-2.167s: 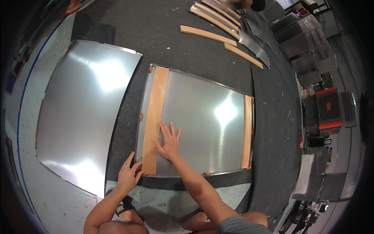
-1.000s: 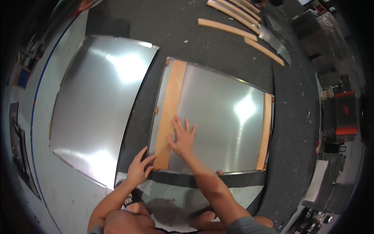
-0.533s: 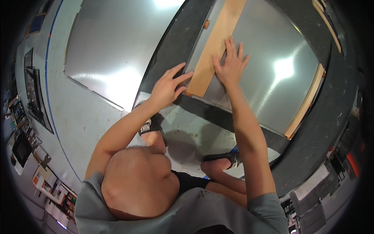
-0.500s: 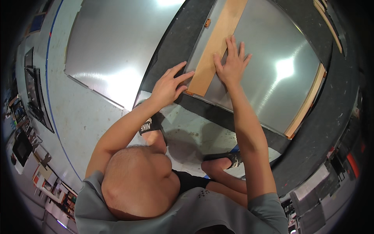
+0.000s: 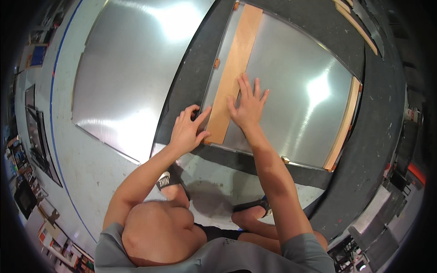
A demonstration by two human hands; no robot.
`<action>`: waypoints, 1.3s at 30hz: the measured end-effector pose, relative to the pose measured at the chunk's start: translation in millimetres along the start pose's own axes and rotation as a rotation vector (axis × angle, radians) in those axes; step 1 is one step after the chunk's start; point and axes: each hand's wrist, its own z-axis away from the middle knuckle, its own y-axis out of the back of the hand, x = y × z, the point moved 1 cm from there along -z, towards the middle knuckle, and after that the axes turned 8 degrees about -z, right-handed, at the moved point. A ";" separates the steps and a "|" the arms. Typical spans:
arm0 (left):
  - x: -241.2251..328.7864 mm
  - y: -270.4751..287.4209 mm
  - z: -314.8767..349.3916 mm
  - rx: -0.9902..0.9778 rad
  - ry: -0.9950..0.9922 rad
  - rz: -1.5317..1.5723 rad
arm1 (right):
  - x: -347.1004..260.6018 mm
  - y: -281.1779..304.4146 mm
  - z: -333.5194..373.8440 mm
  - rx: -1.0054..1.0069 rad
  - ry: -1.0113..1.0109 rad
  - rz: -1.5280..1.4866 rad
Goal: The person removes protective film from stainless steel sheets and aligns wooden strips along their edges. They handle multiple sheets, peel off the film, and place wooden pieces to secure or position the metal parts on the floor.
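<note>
A flat wooden strip [image 5: 234, 68] lies lengthwise along the left side of a shiny metal panel [image 5: 291, 100]. My right hand [image 5: 248, 107] rests flat and open at the strip's right edge, fingers spread over the strip's edge and the metal. My left hand [image 5: 184, 129] is at the strip's near left corner. Its index finger and thumb are apart, reaching to the panel's edge, while the other fingers bend over the dark mat. A small orange-brown block [image 5: 207, 142] sits by the thumb at the corner. Another such block [image 5: 216, 63] is farther up the left edge.
A second wooden strip [image 5: 343, 125] runs along the panel's right edge. The panel lies on a black mat [image 5: 382, 113]. To the left, a larger metal sheet [image 5: 123, 77] is on the pale floor. Curved wooden pieces [image 5: 357, 27] lie at the far right.
The view has shifted, so the panel and both hands appear lower and farther left, and the strip's far end shows. My left hand's outer fingers are more bent. My right hand stays by the strip.
</note>
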 end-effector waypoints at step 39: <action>0.5 -3.9 -4.2 -0.022 -0.059 -0.136 | -3.8 1.1 2.6 0.022 -0.025 -0.007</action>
